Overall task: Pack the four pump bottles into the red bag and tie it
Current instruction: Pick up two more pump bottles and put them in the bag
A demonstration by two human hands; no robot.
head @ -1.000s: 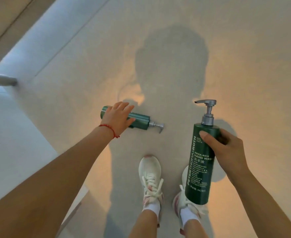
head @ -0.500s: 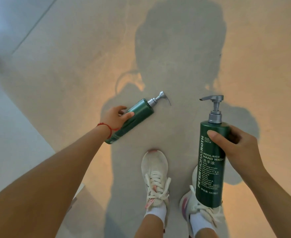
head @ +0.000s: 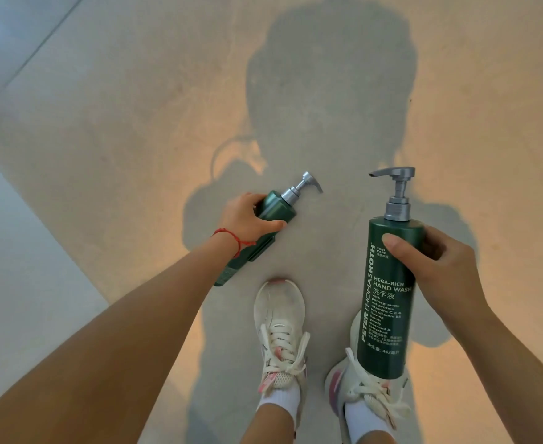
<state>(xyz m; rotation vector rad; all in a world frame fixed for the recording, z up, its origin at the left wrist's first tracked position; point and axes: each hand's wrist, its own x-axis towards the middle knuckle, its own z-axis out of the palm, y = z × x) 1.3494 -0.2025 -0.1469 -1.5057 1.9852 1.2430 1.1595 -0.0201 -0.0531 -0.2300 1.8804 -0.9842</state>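
Observation:
My right hand point(head: 436, 267) grips a tall dark green pump bottle point(head: 387, 299) upright, its grey pump head pointing left, white lettering facing me. A second green pump bottle point(head: 276, 208) is in my left hand point(head: 247, 219), tilted with its grey pump up and to the right; my wrist and forearm hide much of its lower body. A red string bracelet circles the left wrist. No red bag and no other bottles are in view.
Below me is a grey concrete floor point(head: 135, 107) with my shadow across it. My two feet in white sneakers point(head: 279, 334) stand under the bottles. A paler floor strip point(head: 14, 283) runs along the left.
My left hand has picked the second bottle up off the floor and swung its pump from pointing right to pointing up-right. The right hand's bottle stayed upright.

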